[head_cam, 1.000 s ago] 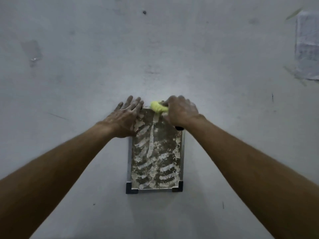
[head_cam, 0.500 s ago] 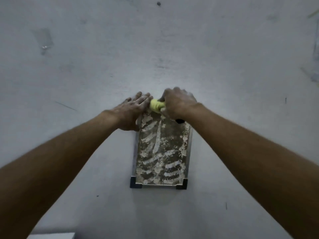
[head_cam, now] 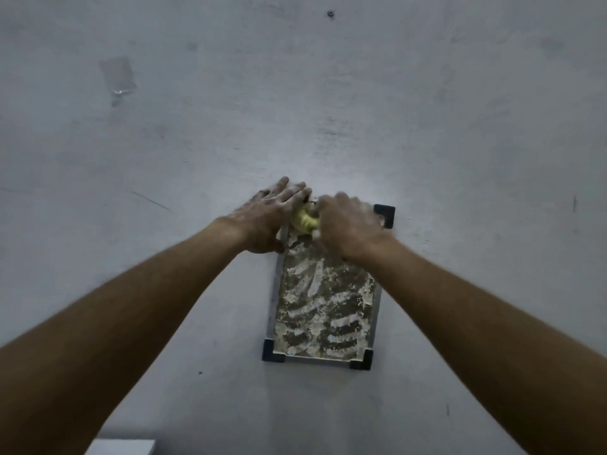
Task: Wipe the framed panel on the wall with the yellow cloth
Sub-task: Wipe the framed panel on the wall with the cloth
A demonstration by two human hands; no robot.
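A small framed panel (head_cam: 323, 310) hangs on the grey wall, its surface smeared with white streaks over brown, with a metal frame and black corner pieces. My right hand (head_cam: 348, 226) presses a bunched yellow cloth (head_cam: 304, 221) against the panel's top left part. Only a little of the cloth shows between my two hands. My left hand (head_cam: 267, 221) lies flat with fingers spread on the wall and the panel's upper left corner, touching the cloth's side. The top right black corner (head_cam: 386, 214) is visible beside my right hand.
The grey wall (head_cam: 328, 110) carries a patch of clear tape (head_cam: 118, 75) at upper left and a small dark hole (head_cam: 330, 14) near the top. A white object's edge (head_cam: 121, 447) shows at the bottom left.
My right hand has slid the cloth left along the panel's top edge toward my left hand, uncovering the top right corner. The view has shifted, so the panel sits further right.
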